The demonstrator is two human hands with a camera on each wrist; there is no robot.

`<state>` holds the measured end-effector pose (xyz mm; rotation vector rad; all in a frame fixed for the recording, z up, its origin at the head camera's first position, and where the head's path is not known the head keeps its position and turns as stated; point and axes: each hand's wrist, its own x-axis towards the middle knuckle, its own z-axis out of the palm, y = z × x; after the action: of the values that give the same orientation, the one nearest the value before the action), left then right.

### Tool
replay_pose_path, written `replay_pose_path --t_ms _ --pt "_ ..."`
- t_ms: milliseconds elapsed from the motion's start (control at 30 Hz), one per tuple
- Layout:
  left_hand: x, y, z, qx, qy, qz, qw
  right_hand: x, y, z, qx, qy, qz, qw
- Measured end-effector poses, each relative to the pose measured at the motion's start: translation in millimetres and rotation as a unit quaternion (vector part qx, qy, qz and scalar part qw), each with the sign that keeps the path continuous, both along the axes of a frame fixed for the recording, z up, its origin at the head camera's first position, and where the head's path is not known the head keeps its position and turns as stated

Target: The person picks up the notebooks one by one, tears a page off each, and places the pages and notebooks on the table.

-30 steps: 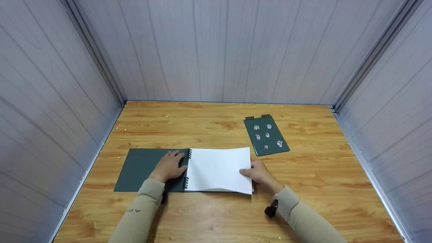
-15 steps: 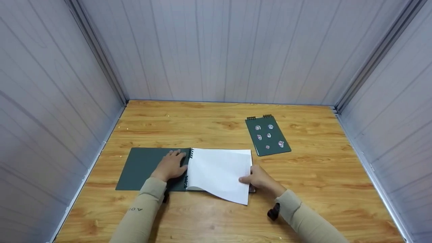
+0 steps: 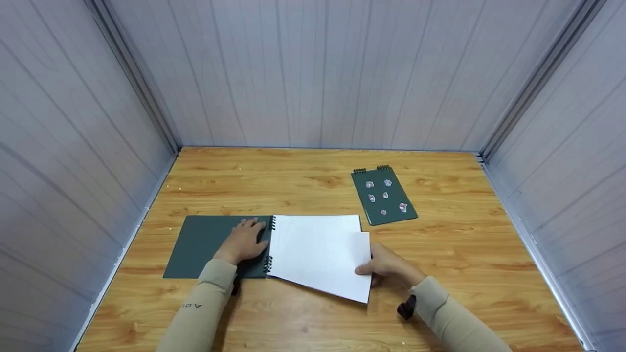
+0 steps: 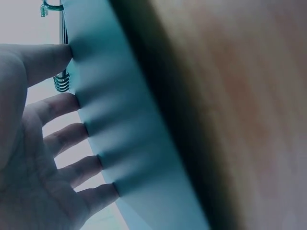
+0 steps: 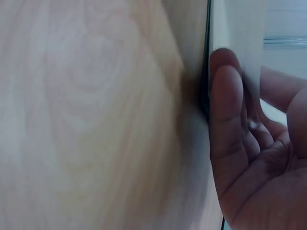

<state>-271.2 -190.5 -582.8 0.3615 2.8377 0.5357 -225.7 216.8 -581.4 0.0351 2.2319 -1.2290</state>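
A spiral notebook lies open, its dark green cover (image 3: pixel 195 244) folded out to the left and white sheets on the right. My left hand (image 3: pixel 243 242) rests on that cover beside the black coil binding (image 3: pixel 268 264); in the left wrist view its spread fingertips touch the green cover (image 4: pixel 139 143). With thumb on top and fingers beneath, my right hand (image 3: pixel 389 264) pinches the outer edge of a white page (image 3: pixel 332 269). That page is skewed toward me, past the notebook's lower edge. In the right wrist view the page (image 5: pixel 244 28) stands between thumb and fingers.
A smaller dark green spiral notepad (image 3: pixel 376 203) with several stickers lies tilted beyond the right hand, its coils at the far end. The wooden table (image 3: pixel 293 181) is bounded by pale panel walls (image 3: pixel 303 73) at the back and both sides.
My right hand has moved slightly toward me and right with the page, whose free edge swung down past the notebook and uncovered the sheet beneath. The left hand stays on the cover.
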Motion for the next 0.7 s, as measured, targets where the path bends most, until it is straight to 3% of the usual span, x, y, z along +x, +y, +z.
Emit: replay_pose_path --t_ms 367,467,700 --pt "-0.1 -0.6 0.1 0.001 -0.005 -0.003 1.0000 -0.3 19.8 4.8 0.052 -0.006 0.021 0.998" --pt "1.2 -2.4 2.0 -0.001 -0.002 0.000 1.0000 -2.8 27.2 5.7 0.048 0.005 0.005 0.999" --pt "0.3 0.6 -0.3 -0.002 -0.003 -0.001 1.0000 -15.2 36.9 9.4 -0.028 0.051 -0.066 0.996"
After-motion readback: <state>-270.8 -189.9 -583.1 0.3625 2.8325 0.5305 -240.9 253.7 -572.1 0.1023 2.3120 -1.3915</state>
